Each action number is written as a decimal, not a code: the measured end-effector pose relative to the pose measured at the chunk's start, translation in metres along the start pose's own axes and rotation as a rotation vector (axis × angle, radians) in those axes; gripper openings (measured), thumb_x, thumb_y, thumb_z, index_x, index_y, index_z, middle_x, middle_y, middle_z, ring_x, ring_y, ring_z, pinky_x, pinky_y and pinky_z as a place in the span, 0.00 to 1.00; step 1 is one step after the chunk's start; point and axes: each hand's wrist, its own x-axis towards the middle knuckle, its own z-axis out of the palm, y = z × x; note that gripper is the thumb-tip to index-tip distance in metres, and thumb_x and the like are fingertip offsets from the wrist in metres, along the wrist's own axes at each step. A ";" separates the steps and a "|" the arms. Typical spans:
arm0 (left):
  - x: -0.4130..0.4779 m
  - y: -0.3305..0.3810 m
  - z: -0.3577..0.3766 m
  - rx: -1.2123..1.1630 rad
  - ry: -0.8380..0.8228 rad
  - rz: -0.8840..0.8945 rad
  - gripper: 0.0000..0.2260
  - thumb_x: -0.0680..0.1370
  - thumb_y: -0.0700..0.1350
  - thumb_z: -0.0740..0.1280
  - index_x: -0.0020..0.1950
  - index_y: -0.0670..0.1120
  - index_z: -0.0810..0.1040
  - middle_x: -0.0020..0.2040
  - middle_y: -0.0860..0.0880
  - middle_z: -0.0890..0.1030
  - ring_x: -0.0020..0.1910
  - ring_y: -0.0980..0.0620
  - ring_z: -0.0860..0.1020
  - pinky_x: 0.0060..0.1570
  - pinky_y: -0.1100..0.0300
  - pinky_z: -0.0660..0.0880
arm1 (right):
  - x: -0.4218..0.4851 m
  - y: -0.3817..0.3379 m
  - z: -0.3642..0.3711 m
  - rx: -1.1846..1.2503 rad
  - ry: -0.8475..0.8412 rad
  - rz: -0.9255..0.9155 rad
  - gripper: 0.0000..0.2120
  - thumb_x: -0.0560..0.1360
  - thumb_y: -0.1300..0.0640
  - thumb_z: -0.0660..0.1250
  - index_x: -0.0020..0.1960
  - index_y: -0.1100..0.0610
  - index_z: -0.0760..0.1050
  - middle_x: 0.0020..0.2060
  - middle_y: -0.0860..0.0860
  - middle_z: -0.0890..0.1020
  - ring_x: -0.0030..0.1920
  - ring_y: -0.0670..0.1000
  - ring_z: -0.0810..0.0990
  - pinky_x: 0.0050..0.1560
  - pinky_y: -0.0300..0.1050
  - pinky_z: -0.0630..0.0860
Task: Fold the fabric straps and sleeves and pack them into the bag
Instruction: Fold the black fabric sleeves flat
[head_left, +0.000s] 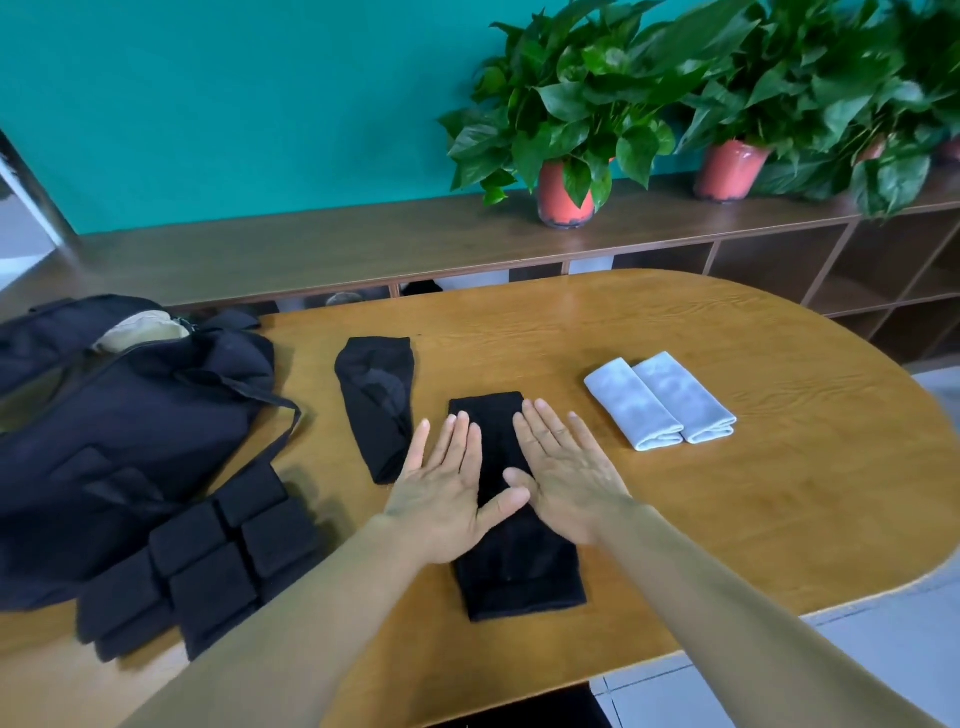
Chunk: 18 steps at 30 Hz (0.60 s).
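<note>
Far left of the frame sits the big black bag (130, 415), open at the top with something beige showing. A black padded strap piece (208, 566) lies against its lower right side. Next over, a loose black sleeve (376, 405) lies on the desk (753, 519), just left of the left hand (441, 493). Dead centre is the folded black sleeve (519, 571). Both hands lie flat on top of it, palms down, fingers straight, gripping nothing. The left hand covers its left edge and the right hand (566, 478) its right, with the thumbs about meeting in the middle. Right of that, apart from the hands, are two folded white sleeves (660, 400) side by side.
</note>
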 end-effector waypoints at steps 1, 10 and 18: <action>-0.013 0.008 0.002 -0.064 0.009 0.005 0.45 0.69 0.73 0.29 0.75 0.43 0.31 0.75 0.46 0.31 0.73 0.53 0.28 0.71 0.48 0.28 | -0.015 -0.006 0.002 0.018 0.012 -0.023 0.37 0.71 0.36 0.21 0.74 0.55 0.28 0.73 0.49 0.29 0.70 0.48 0.24 0.73 0.51 0.30; -0.064 0.035 0.040 -0.058 0.019 0.032 0.47 0.66 0.74 0.26 0.75 0.44 0.31 0.76 0.48 0.31 0.72 0.54 0.27 0.70 0.49 0.26 | -0.081 -0.037 0.033 0.110 -0.026 -0.040 0.37 0.71 0.37 0.25 0.75 0.54 0.30 0.74 0.48 0.31 0.71 0.46 0.26 0.71 0.48 0.29; -0.072 0.028 0.044 0.010 0.077 0.059 0.47 0.68 0.75 0.29 0.76 0.43 0.33 0.77 0.46 0.34 0.74 0.51 0.30 0.70 0.47 0.27 | -0.090 -0.035 0.032 0.095 -0.015 -0.045 0.34 0.76 0.37 0.32 0.76 0.55 0.34 0.76 0.50 0.35 0.73 0.47 0.29 0.73 0.50 0.31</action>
